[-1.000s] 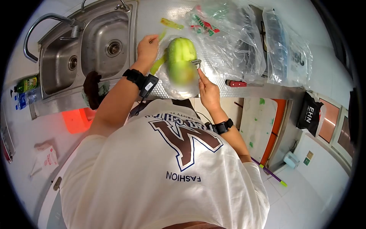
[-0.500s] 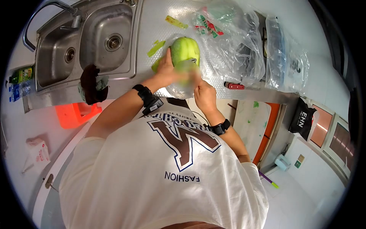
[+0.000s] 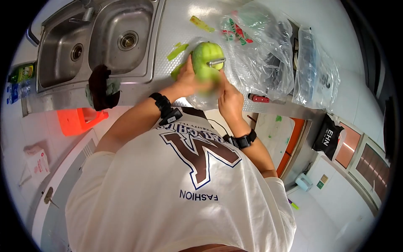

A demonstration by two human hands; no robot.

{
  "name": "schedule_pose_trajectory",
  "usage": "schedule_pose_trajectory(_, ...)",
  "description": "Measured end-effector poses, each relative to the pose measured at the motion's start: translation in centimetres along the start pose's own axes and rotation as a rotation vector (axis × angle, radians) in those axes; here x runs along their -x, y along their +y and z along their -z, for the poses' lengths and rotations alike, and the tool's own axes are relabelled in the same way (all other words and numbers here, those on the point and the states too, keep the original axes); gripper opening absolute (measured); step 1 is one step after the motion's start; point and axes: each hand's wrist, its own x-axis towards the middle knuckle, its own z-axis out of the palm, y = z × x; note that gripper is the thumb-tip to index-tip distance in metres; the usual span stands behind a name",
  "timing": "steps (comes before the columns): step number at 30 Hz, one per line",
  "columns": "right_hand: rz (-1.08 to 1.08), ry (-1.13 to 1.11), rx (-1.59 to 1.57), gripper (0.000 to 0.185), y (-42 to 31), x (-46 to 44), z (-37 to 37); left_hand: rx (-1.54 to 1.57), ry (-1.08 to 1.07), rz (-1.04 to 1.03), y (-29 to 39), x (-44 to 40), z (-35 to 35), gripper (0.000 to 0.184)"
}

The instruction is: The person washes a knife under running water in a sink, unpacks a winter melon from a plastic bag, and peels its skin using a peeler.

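A pale green, ribbed melon or gourd rests over a clear plastic bag on the counter. My left hand is closed around its left side and near end. My right hand grips a peeler, whose metal head lies against the upper right of the melon. A blurred patch hides the melon's near end and some of my fingers. Green peel strips lie left of the melon, and a yellowish strip lies beyond it.
To the left is a double steel sink, with a dark cloth over its front edge. Crumpled plastic bags and a zip bag cover the right side. A red-handled tool sits near the counter's edge.
The peeler head has moved farther up and to the right on the melon. My left hand keeps its hold. The whole view has shifted slightly.
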Motion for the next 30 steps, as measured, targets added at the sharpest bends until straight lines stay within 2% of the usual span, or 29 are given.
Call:
schedule_pose_trajectory(3, 0.043, -0.084, 0.068, 0.046, 0.6, 2.5, -0.2, -0.019, -0.01, -0.031, 0.2, 0.4, 0.4, 0.146)
schedule_pose_trajectory(7, 0.077, -0.077, 0.113, 0.049, 0.5, 1.8, -0.7, -0.063, -0.022, -0.02, 0.6, 0.5, 0.7, 0.147)
schedule_pose_trajectory(10, 0.094, -0.052, 0.163, 0.05, 0.0, 1.0, -0.9, 0.107, -0.05, -0.054, -0.8, -0.6, 0.0, 0.149)
schedule_pose_trajectory(13, 0.128, -0.048, 0.289, 0.053, 0.2, 1.0, -1.4, 0.135, 0.016, -0.08, -0.5, -0.6, -0.2, 0.14)
schedule_pose_trajectory(15, 0.121, -0.037, 0.315, 0.056, 0.2, 1.1, -1.7, 0.184, 0.025, -0.186, 0.5, -0.2, 0.3, 0.127)
schedule_pose_trajectory(18, 0.127, -0.004, 0.359, 0.058, 0.6, 1.2, -2.2, 0.174, 0.042, -0.197, 1.3, 0.1, 0.7, 0.119)
schedule_pose_trajectory(22, 0.136, 0.033, 0.387, 0.056, 0.7, 0.9, -2.5, 0.315, 0.005, -0.199, 2.4, 0.0, 1.1, 0.123)
schedule_pose_trajectory(25, 0.128, 0.033, 0.348, 0.052, -0.1, -1.5, -2.0, 0.235, -0.003, -0.112, 2.6, 0.6, 0.7, 0.126)
schedule_pose_trajectory(27, 0.097, 0.02, 0.337, 0.052, -0.7, -4.5, -2.3, 0.012, 0.024, -0.121, 1.2, 1.0, -0.8, 0.128)
schedule_pose_trajectory(30, 0.003, -0.038, 0.271, 0.043, -1.6, -7.8, -1.3, 0.067, 0.059, -0.183, 1.9, 1.4, -1.1, 0.126)
